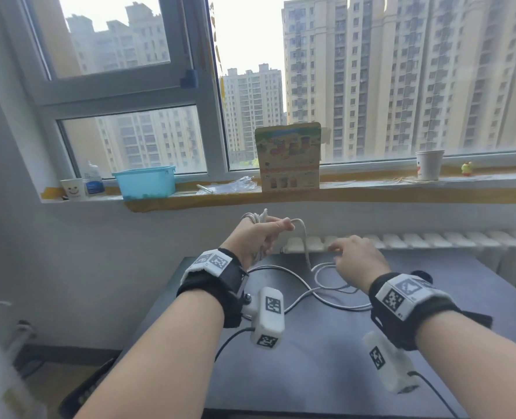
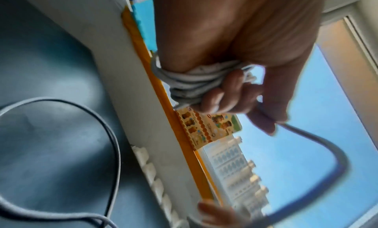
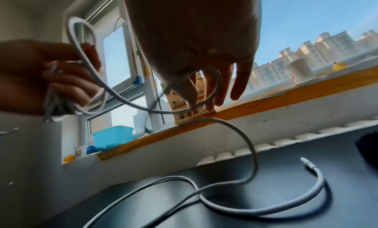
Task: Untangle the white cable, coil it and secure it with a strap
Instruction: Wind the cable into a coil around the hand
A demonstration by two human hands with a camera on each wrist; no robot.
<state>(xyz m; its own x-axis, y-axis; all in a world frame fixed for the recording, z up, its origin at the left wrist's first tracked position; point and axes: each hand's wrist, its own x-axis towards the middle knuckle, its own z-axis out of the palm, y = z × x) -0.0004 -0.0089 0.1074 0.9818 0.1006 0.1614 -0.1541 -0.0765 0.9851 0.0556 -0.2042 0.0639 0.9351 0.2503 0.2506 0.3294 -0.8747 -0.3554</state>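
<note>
While left hand (image 1: 258,237) holds several wound loops of white cable (image 1: 320,290) raised above dark counter (image 1: 311,358), grip curled tight round bundle, thumb and forefinger pinching outgoing strand. Right hand (image 1: 356,261) lower, just beside strand, fingers (image 3: 238,84) spread and relaxed, loop draped across them. Rest of cable lies in loose curves on counter, plug end (image 3: 306,162) free. Blue basket (image 1: 145,182), paper cup (image 1: 429,164) on windowsill (image 1: 371,193).

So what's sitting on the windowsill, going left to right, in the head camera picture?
Smiley paper cup → bottle with a blue label → blue plastic basket → clear plastic bag → colourful picture card → white paper cup → little yellow toy figure.
</note>
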